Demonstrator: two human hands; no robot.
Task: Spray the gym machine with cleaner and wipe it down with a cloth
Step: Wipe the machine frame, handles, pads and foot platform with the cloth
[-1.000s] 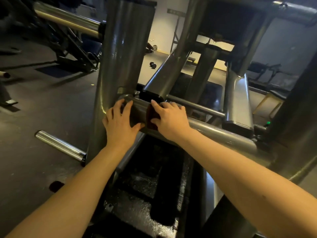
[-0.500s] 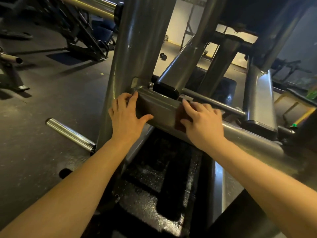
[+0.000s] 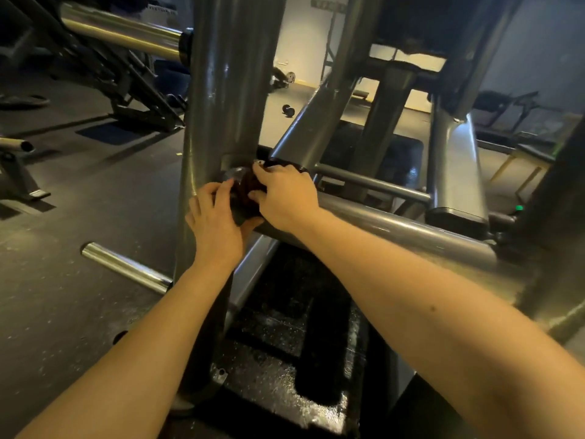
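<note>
- At the foot of the upright post [image 3: 221,122], where the crossbar [image 3: 395,226] of the gym machine [image 3: 456,166] joins it, I find the dark cloth [image 3: 242,193] bunched up and touching both bar and post.
- Right hand [image 3: 286,198], just beside the post: the fingers are curled over the cloth with the thumb beneath, pressing it onto the bar.
- Left hand [image 3: 217,223], against the post's foot: the fingers are nearly straight and their tips touch the cloth's edge. It grips nothing that I can make out.
- Of the hands, only the right has hold of the cloth.
- Cloth, by my judgement: soft, light and easily folded. It is likely to slide on the round tube unless pressed with a full palm, so it is best wrapped round the bar.
- Machine, by my judgement: heavy, rigid and not to be shifted. The glossy painted steel is probably slick once wetted.
- Cleaner bottle: not in view.
- Step in hand, as I judge it: wiping the joint at the post.
</note>
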